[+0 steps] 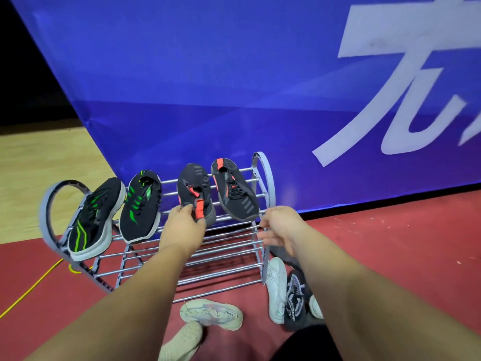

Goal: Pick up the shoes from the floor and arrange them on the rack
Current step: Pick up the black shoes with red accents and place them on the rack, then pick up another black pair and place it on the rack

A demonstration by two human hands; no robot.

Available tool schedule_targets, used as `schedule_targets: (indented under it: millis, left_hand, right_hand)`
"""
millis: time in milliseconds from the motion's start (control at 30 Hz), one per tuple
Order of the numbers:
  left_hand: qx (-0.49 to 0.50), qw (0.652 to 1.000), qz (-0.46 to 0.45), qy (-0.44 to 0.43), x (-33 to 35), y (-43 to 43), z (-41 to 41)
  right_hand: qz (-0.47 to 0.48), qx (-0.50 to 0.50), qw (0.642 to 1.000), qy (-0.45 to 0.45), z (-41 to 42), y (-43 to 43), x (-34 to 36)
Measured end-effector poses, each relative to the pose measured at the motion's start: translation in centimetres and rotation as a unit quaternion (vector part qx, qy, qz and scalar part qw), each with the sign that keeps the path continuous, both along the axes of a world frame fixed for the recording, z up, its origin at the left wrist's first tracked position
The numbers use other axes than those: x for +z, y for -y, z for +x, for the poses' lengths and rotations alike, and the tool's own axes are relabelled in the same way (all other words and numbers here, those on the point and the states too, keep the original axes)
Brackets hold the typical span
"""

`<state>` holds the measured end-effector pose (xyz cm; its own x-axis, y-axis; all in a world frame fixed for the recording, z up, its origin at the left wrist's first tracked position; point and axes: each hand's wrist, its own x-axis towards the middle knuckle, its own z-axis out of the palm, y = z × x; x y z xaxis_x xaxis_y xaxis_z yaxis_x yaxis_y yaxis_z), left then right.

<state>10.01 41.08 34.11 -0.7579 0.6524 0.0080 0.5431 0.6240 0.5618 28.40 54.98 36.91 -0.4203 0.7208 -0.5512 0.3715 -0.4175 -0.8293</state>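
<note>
A grey metal shoe rack (235, 252) stands on the red floor against a blue banner. Its top tier carries two black shoes with green stripes (93, 220) (141, 205) on the left and a black shoe with orange accents (234, 190) on the right. My left hand (183, 229) grips the heel of a second black and orange shoe (194, 188), which lies on the top bars. My right hand (279, 226) hovers with relaxed fingers beside the rack's right end, holding nothing. On the floor lie a pale grey sneaker (212, 313), a white shoe (277, 285) and a dark patterned shoe (295, 300).
A big blue banner (234, 87) with white characters rises right behind the rack. A yellow cable (36, 282) runs across the red floor at the left. Wooden flooring (39, 178) lies beyond the rack's left end. A pale shoe (182, 342) shows at the bottom edge.
</note>
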Motion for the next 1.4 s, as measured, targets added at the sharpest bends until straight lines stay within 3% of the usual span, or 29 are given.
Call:
schedule_targets:
  millis: [200,400,567,667,833,967,1200,1400]
  left_hand:
    - [-0.029,0.997,0.017,-0.064,6.4,-0.9,2.7]
    - [-0.124,0.987,0.053,-0.085,12.3,-1.8,9.6]
    - [-0.216,0.970,0.004,-0.110,14.6,-2.2,15.1]
    - [-0.265,0.957,-0.049,-0.110,14.2,-2.8,17.0]
    - [-0.345,0.902,-0.246,-0.084,12.5,-2.8,19.2]
    - [-0.324,0.886,-0.331,0.018,11.0,-2.4,20.2]
    - [-0.315,0.871,-0.376,0.009,9.0,-4.6,20.8]
    - [-0.371,0.855,-0.362,-0.031,4.4,-8.2,21.6]
  right_hand:
    - [0.110,0.036,0.992,0.054,6.3,0.2,5.2]
    - [0.230,0.056,0.964,0.122,14.2,1.5,9.8]
    - [0.295,0.047,0.932,0.203,20.1,1.9,10.2]
    - [0.295,0.040,0.930,0.217,22.9,1.9,8.9]
    - [0.272,0.047,0.934,0.226,26.0,1.1,6.1]
    - [0.250,0.060,0.943,0.211,27.1,0.1,4.5]
    - [0.196,0.080,0.960,0.184,27.1,-1.9,0.3]
    - [0.146,0.092,0.959,0.225,27.5,-3.6,-4.7]
